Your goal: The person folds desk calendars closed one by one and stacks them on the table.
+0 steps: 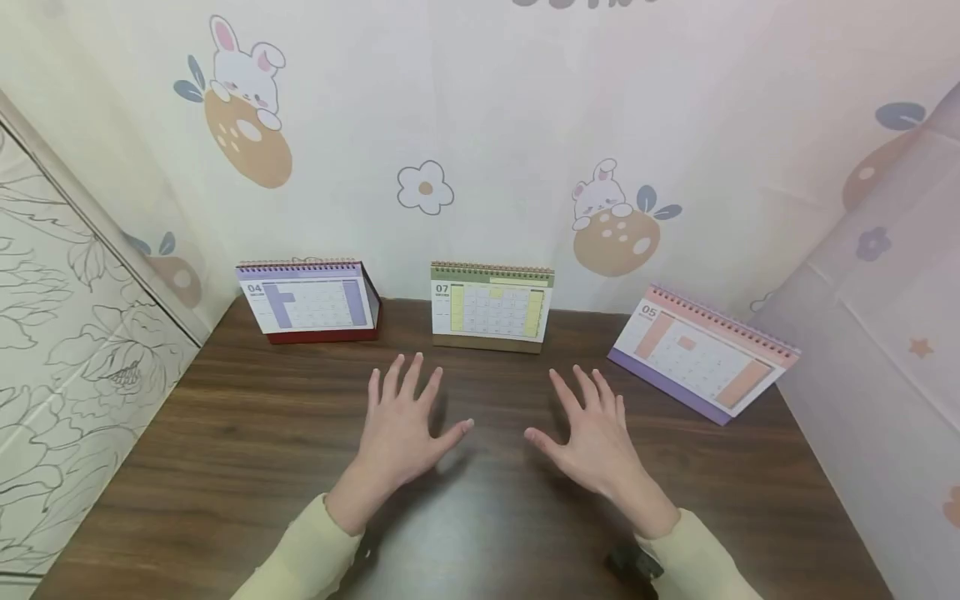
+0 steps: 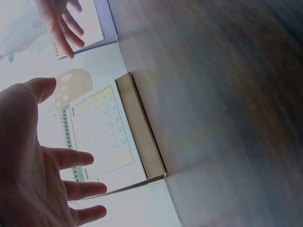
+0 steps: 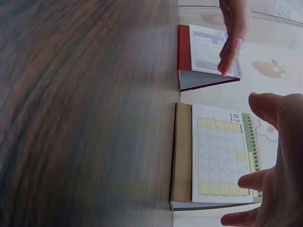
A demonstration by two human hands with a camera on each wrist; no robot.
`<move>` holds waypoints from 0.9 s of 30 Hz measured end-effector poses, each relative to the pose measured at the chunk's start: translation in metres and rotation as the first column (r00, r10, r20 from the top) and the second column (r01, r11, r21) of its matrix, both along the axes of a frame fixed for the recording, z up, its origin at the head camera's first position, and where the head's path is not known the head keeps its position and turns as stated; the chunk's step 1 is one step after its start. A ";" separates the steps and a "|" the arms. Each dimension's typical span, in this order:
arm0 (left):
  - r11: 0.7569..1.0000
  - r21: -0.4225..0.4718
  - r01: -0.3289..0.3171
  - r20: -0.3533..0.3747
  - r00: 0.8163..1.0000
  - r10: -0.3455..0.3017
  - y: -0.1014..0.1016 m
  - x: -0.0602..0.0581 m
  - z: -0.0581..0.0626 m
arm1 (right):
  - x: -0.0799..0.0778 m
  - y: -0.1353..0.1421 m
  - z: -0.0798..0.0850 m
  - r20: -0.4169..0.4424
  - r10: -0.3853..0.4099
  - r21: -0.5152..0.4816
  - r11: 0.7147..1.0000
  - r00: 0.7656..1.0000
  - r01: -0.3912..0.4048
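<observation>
Both hands hold nothing and hover over the dark wooden table (image 1: 480, 508), fingers spread. My left hand (image 1: 397, 433) is in front of the gap between a purple desk calendar (image 1: 311, 302) marked 04, on a red base, and a green and yellow desk calendar (image 1: 491, 307) marked 07. The right hand (image 1: 596, 437) is between that middle calendar and a pink desk calendar (image 1: 701, 352) marked 05, set at an angle on a purple base. In the right wrist view the middle calendar (image 3: 220, 156) stands upright like a tent, partly behind the fingers.
A pale curtain (image 1: 502, 108) with rabbit prints hangs right behind the calendars. On the left stands a white panel (image 1: 75, 350) with line-drawn flowers; a printed cloth (image 1: 885, 317) borders the right side. A small black object (image 1: 633, 562) is by the right sleeve.
</observation>
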State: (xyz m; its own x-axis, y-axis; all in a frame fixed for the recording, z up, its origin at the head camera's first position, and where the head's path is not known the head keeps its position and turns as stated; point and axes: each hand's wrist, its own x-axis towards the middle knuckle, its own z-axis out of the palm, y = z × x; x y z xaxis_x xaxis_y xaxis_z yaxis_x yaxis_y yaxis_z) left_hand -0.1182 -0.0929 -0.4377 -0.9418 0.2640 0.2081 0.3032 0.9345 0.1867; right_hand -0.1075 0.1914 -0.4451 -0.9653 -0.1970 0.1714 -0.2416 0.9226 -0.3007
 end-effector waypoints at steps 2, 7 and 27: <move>1.000 0.022 0.009 -0.016 1.000 -0.008 -0.001 -0.001 0.000 | 0.000 -0.001 0.000 0.013 0.001 -0.039 0.999 1.000 0.000; 0.995 0.100 0.024 -0.051 0.999 -0.019 -0.007 -0.005 -0.003 | 0.002 -0.011 0.005 0.078 0.051 -0.251 0.968 0.996 -0.030; 0.951 0.282 -0.125 -0.085 0.984 0.155 -0.076 -0.036 0.021 | -0.029 -0.072 0.017 0.072 0.159 -0.483 0.870 0.985 -0.105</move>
